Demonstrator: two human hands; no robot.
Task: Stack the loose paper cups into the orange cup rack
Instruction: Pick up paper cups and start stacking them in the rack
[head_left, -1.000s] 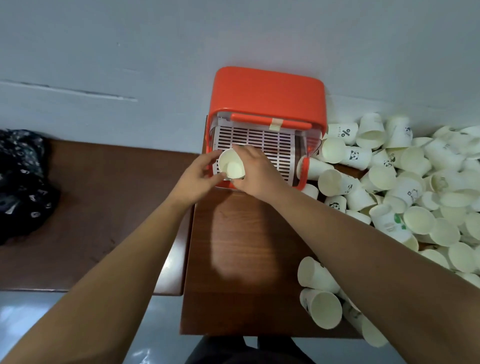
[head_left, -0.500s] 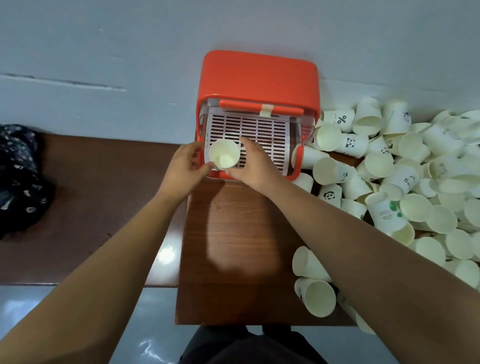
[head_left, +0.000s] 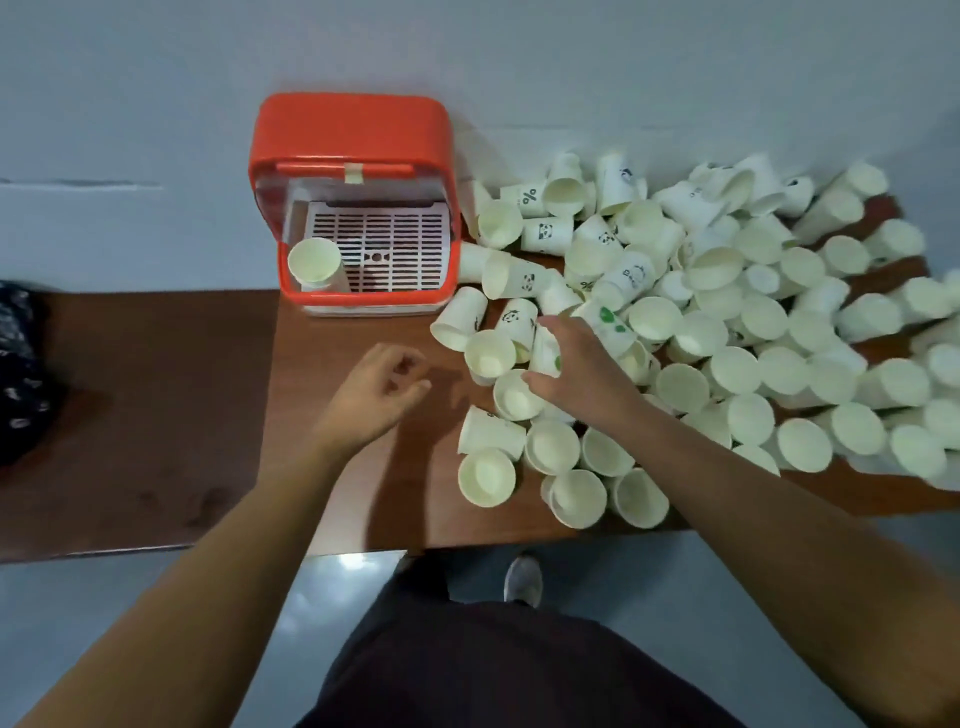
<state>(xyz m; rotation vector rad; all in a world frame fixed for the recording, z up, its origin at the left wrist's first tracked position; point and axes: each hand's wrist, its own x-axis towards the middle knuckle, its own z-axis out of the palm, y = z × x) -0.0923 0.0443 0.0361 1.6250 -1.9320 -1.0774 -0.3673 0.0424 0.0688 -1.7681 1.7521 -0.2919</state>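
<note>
Head view. I log one cup (head_left: 313, 261) standing mouth up in the near-left corner of the orange cup rack (head_left: 353, 130), on its white slotted tray (head_left: 384, 236). No other cup shows on that tray. From this angle I cannot say whether it is a single cup or a short nest.

The pile of loose cups (head_left: 727, 322) covers the right of the brown table (head_left: 332, 467). It starts just beside the rack, and the cups lie every way.

The right hand (head_left: 576, 364) is at the pile's near-left edge, thumb and fingers curled round a green-marked cup (head_left: 548, 353). The left hand (head_left: 384, 384) hovers over bare table, fingers loosely curled, holding nothing.

Assessment: the task is barely begun, and nearly the whole pile is left to stack.
</note>
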